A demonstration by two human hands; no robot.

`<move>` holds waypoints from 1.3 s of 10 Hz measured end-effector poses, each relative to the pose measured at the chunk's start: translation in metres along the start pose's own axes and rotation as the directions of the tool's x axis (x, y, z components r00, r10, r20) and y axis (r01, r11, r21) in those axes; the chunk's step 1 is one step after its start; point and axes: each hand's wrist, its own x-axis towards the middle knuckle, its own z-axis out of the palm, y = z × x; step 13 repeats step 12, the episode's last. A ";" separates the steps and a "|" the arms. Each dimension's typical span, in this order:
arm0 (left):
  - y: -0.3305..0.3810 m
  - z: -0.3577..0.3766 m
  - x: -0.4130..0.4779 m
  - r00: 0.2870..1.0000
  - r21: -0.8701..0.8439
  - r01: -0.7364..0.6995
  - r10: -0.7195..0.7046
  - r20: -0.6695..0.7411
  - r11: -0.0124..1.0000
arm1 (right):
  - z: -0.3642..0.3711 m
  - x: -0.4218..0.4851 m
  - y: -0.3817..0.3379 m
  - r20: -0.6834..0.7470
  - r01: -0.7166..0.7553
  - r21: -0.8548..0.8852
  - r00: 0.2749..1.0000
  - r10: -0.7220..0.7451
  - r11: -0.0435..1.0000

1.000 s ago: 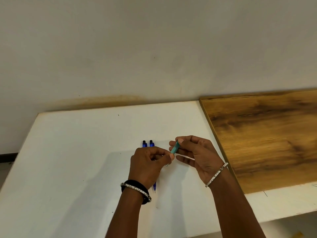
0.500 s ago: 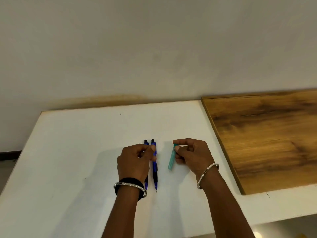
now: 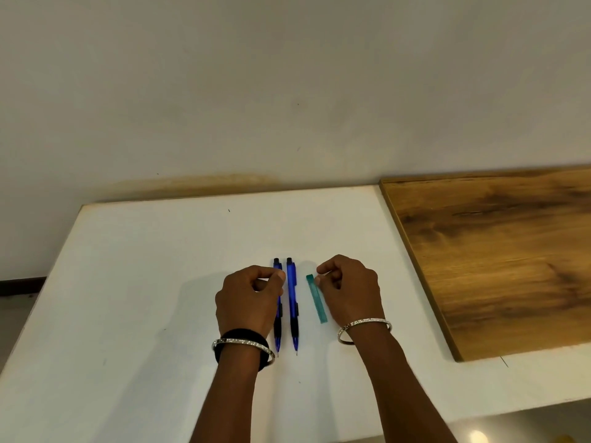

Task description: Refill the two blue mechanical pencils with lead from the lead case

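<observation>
Two blue mechanical pencils lie side by side on the white table (image 3: 160, 282), tips toward me. My left hand (image 3: 248, 300) rests over the left pencil (image 3: 277, 265), thumb and forefinger pinched on its upper barrel. The right pencil (image 3: 291, 292) lies free in full view. The teal lead case (image 3: 317, 302) lies flat just right of the pencils. My right hand (image 3: 351, 289) sits beside the case with its fingers curled. Its thumb tip touches the case's far end, and the forefinger is a little apart above it.
A brown wooden board (image 3: 486, 260) covers the table's right part, its edge close to my right hand. A plain wall stands behind the table. The table's front edge runs just below my forearms.
The lead case was raised between both hands, then laid flat on the table. My left hand moved left onto the pencils. Both pencils now lie flat.
</observation>
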 end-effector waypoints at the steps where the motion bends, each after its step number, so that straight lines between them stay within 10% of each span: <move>1: -0.002 -0.001 0.001 1.000 -0.013 0.004 -0.004 0.001 1.000 | -0.005 0.001 0.001 0.032 -0.032 -0.016 0.999 0.033 0.999; 3: -0.002 -0.002 0.002 1.000 -0.006 0.018 -0.018 -0.014 1.000 | -0.010 0.001 0.002 0.165 -0.160 -0.036 0.973 0.164 0.986; 13: -0.004 -0.027 -0.031 0.997 0.012 -0.066 0.066 -0.036 0.998 | -0.023 -0.044 -0.010 -0.063 -0.131 0.169 0.988 0.144 0.977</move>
